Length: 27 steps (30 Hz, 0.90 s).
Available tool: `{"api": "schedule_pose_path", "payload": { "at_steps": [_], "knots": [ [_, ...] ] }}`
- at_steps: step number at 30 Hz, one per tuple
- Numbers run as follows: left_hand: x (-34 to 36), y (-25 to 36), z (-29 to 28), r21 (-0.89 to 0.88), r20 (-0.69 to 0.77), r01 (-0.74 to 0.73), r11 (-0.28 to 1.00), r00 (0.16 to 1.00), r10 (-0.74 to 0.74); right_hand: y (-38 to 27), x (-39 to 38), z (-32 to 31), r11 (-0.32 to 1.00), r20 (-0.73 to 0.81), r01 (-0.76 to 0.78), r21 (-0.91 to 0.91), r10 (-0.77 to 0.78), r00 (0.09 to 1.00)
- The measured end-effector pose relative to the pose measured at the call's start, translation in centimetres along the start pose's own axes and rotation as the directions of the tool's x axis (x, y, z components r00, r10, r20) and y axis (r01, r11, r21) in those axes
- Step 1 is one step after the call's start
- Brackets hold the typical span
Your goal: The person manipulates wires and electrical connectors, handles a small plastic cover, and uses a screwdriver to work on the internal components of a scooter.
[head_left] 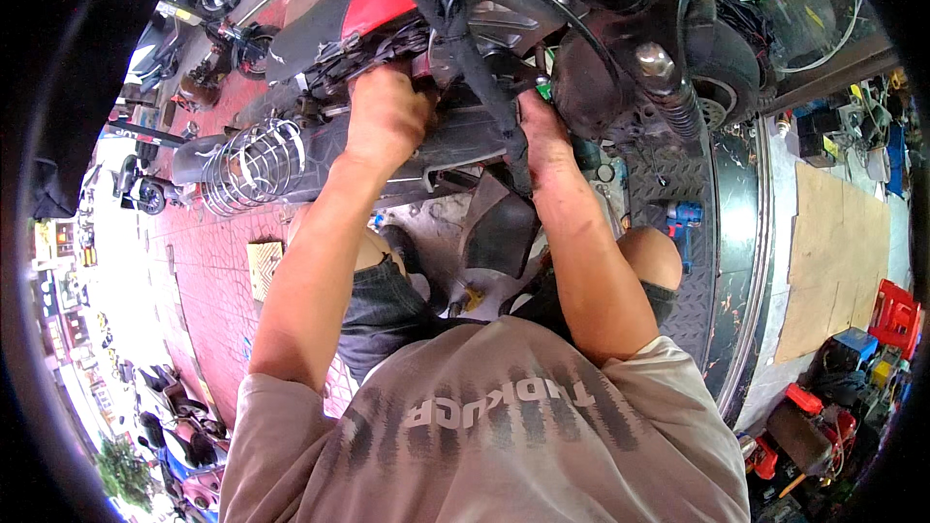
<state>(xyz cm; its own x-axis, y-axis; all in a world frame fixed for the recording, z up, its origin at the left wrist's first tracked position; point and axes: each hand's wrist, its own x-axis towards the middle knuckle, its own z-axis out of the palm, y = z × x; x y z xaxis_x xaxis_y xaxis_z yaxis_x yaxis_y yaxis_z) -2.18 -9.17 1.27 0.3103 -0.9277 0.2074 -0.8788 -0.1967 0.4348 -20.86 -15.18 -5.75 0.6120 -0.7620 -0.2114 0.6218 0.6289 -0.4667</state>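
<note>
A scooter [504, 0] with red and black body panels stands right in front of me, its frame and wiring exposed. My left hand [386, 114] is closed around a bundle of wires and parts inside the open body. My right hand [541, 126] grips a black corrugated cable sleeve [484, 77] next to a small green part [543, 90]. Its fingertips are hidden behind the sleeve. The rear shock spring [678, 102] and rear wheel [722, 63] sit to the right of my right hand.
A wire basket [254, 165] hangs on the scooter at left. A blue power drill [683, 218] lies on the black checker-plate ramp [693, 281]. Cardboard sheets [833, 252], a red stool [896, 315] and tool clutter fill the right. Parked scooters line the red pavement [208, 291].
</note>
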Motion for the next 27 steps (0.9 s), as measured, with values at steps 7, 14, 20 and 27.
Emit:
{"api": "schedule_pose_path", "payload": {
  "at_steps": [7,14,20,27],
  "knots": [
    [-0.09,-0.26,-0.38,0.033,0.068,-0.002,0.999,0.998,0.0,-0.1,0.02,0.57,1.0,-0.003,0.011,-0.002,-0.011,1.0],
    [-0.13,0.12,-0.47,0.072,0.056,-0.043,0.996,0.998,0.039,-0.21,-0.08,0.86,1.0,-0.02,0.015,-0.012,-0.015,1.0],
    [-0.16,-0.07,0.04,0.067,-0.002,-0.087,0.994,0.996,0.087,-0.3,-0.47,1.01,0.999,-0.037,0.02,-0.029,-0.022,0.999],
    [-0.27,-0.6,0.23,0.12,-0.012,-0.144,0.982,0.989,0.146,-0.23,-0.24,1.12,0.999,-0.05,0.027,-0.046,-0.029,0.998]
  ]
}}
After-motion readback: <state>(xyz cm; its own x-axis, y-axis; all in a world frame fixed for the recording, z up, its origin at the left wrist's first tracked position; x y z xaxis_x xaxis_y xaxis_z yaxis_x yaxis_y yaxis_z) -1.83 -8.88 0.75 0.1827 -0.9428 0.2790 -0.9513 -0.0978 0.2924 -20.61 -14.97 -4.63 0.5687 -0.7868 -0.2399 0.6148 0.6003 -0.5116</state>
